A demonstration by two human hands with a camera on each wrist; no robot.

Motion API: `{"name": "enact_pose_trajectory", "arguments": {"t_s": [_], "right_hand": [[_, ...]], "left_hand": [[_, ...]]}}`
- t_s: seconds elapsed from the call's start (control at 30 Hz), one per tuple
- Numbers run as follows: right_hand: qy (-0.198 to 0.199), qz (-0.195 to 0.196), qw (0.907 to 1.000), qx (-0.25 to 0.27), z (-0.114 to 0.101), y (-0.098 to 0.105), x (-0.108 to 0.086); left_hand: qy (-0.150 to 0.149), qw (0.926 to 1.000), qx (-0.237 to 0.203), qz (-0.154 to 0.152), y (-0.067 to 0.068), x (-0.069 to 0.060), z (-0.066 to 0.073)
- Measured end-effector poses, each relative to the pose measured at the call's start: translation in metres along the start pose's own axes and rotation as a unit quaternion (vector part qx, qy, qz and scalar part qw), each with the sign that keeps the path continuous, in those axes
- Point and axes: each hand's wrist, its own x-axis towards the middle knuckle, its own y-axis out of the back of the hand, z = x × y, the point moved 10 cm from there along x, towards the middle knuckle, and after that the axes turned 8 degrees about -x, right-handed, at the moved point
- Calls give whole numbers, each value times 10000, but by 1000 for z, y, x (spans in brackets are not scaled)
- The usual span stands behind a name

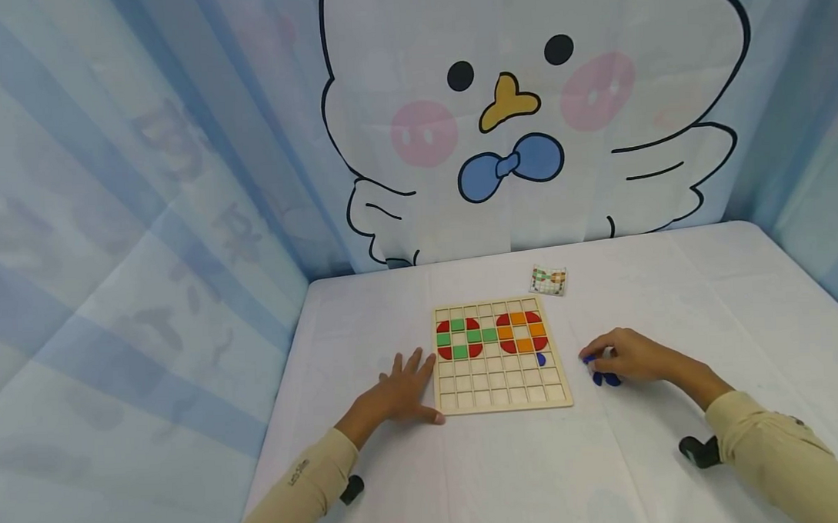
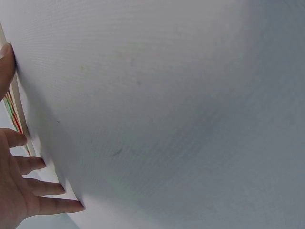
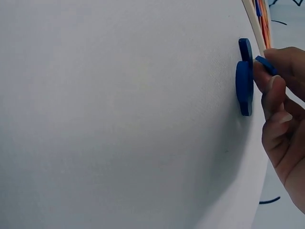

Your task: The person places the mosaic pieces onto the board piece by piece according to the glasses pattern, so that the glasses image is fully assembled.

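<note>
A wooden grid board [image 1: 492, 382] lies on the white table, with red, green and orange pieces set in two ring patterns. One blue piece [image 1: 541, 359] sits in a cell below the right ring. My left hand [image 1: 399, 391] rests at the board's left edge, fingers spread and straight, thumb near the lower corner. To the right of the board my right hand [image 1: 633, 355] pinches a small blue piece [image 3: 266, 65] between thumb and fingers. Just beneath it several blue pieces [image 3: 244, 81] lie on the table; the hand partly hides them in the head view.
A small pattern card [image 1: 548, 280] lies behind the board's right corner. The table [image 1: 523, 473] has a white cloth. Behind it hangs a curtain [image 1: 445, 214] with a cartoon figure. Dark wrist devices [image 1: 700, 452] stick out below the sleeves.
</note>
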Motion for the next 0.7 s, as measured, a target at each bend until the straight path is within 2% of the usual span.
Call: {"name": "enact_pose_trajectory", "arguments": {"t_s": [0.2,0.4,0.57,0.7], "right_hand": [[183,61,9995,254,-9,0,5],[391,137,9974,588,-28,-9,10],[520,271,9962,639,-44,-17,14],[487,443,9964,542,-49,-21,19]], "left_hand": [[-1,10000,55,7,0,1,-1],[-3,10000,52,20,1,0,0],[0,10000,52,20,1,0,0],[13,10000,26,10,1,-1,0]]}}
